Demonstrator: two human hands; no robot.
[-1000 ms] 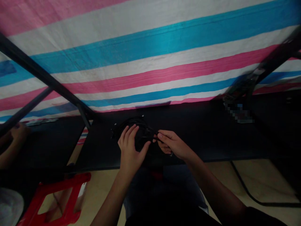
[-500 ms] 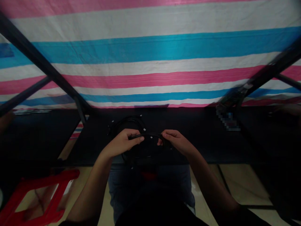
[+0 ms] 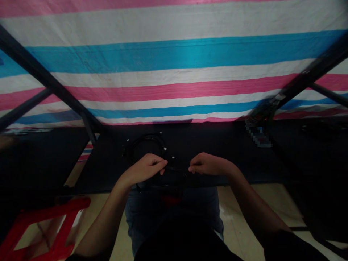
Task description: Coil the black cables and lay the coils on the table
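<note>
A thin black cable [image 3: 175, 169] runs in the gap between my hands, hard to see against the black table. My left hand [image 3: 148, 168] is closed in a pinch on the cable's left part, thumb pointing right. Across the gap, my right hand [image 3: 209, 164] is closed too, thumb and fingertips pressed together. Whether the cable reaches into that pinch is too dark to tell. Behind my left hand lies a coiled black cable [image 3: 146, 137] with small white tags or ends. Dark loops of cable show below my left hand near the table edge.
The black table [image 3: 228, 145] backs onto a striped plastic sheet [image 3: 174, 54]. Dark metal posts slant up at both sides, the left post [image 3: 54, 83] nearer me. A blurred-out item [image 3: 259, 136] lies at the right. A red plastic stool [image 3: 57, 232] stands at lower left.
The cable that arched up between my hands now hangs lower and is harder to see. My right hand has turned inward and shifted slightly right. The view has tilted a little.
</note>
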